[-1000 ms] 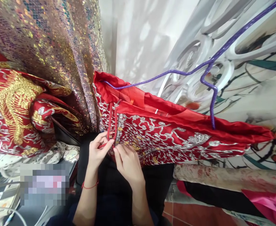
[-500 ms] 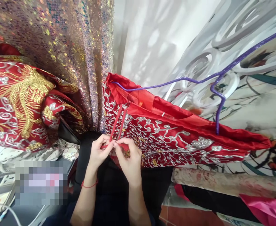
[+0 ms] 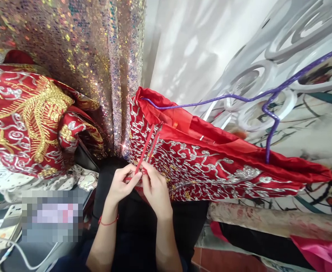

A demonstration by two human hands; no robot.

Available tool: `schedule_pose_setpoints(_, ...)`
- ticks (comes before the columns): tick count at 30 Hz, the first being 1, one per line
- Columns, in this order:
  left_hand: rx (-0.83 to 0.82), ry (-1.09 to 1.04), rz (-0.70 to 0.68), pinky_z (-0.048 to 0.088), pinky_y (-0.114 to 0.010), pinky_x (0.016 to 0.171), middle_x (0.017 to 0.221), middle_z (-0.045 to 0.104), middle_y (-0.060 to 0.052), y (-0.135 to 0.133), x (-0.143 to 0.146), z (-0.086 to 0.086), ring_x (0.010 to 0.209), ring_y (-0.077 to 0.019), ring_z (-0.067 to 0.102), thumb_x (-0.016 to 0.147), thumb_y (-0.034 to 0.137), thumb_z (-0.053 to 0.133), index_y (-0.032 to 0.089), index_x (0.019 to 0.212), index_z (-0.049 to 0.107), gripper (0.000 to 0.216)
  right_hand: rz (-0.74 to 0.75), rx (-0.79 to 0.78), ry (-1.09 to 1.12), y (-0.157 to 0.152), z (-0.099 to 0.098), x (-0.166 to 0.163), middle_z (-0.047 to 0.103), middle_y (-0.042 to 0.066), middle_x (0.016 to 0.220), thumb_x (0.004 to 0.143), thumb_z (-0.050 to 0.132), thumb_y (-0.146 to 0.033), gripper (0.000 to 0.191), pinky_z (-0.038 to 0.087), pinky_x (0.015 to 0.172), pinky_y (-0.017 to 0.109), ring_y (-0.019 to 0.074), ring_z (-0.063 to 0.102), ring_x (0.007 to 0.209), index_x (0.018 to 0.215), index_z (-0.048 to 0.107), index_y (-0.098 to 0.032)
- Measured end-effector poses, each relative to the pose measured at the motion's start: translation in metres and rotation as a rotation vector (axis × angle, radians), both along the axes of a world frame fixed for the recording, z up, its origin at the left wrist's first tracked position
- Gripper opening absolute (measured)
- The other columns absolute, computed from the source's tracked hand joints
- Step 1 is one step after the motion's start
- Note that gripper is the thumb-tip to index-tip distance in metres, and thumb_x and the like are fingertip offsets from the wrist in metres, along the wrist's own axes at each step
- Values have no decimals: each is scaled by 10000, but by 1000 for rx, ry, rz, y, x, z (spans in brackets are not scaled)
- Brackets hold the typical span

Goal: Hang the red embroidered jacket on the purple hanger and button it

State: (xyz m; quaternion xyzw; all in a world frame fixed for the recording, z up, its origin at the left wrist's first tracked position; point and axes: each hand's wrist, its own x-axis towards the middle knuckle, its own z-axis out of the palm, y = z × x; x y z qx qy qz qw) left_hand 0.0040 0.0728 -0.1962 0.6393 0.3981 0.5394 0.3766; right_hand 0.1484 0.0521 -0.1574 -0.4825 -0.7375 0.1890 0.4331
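Note:
A red embroidered skirt with silver scrollwork hangs sideways before me on a purple hanger. Two narrow red ties run down from its waistband to my fingers. My left hand is closed, pinching a red tie between thumb and forefinger. Close beside it, my right hand is also closed, its fingertips pinching red cord near the left thumb. Whether the ties are looped or knotted there is partly hidden by the fingers.
At left lies a red garment with gold embroidery, in front of a sequined curtain. Below it are a dark table, a power strip and white cables. A white scrolled metal frame stands behind the hanger. Folded fabrics lie lower right.
My right hand has shifted its fingers, tilting more upright around the cord beside my left thumb. The whole view has slid slightly, so the skirt and hanger appear further right.

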Motion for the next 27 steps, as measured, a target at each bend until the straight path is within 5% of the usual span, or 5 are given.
schedule_pose_setpoints(4,-97,-38,97,379,-178,515,592,549,35,2,6,-5,509,-71,458,951,360,623,167,791,635,251,-10,-57,162,-1,10,6,740,69,1148,1020,396,-135,387,583,930,275,154,725,1038,1294,647,-244)
schedule_pose_setpoints(11,-176,-185,188,381,-181,516,625,564,29,7,12,-7,527,-77,475,923,441,669,164,895,662,278,122,-316,448,-24,23,19,639,-35,837,1042,454,-228,264,510,589,191,33,542,486,1189,669,-275)
schedule_pose_setpoints(20,-222,-157,0,379,-188,489,609,534,23,3,14,2,518,-78,453,893,475,691,155,913,728,324,299,-325,147,-21,18,18,655,-7,845,894,513,-127,136,525,744,239,125,624,761,928,605,-221)
schedule_pose_setpoints(24,-266,-210,102,327,-167,448,563,497,51,3,21,4,468,-54,396,839,422,766,165,855,698,266,349,-259,162,-25,16,18,699,16,970,806,508,-82,346,588,811,270,139,679,830,1110,572,-235)
schedule_pose_setpoints(27,-311,-269,102,281,-159,420,538,449,62,4,22,3,449,-46,356,802,478,782,167,724,600,369,313,-206,295,-25,18,18,721,53,1107,895,476,-98,381,619,868,289,138,723,906,1241,535,-245)
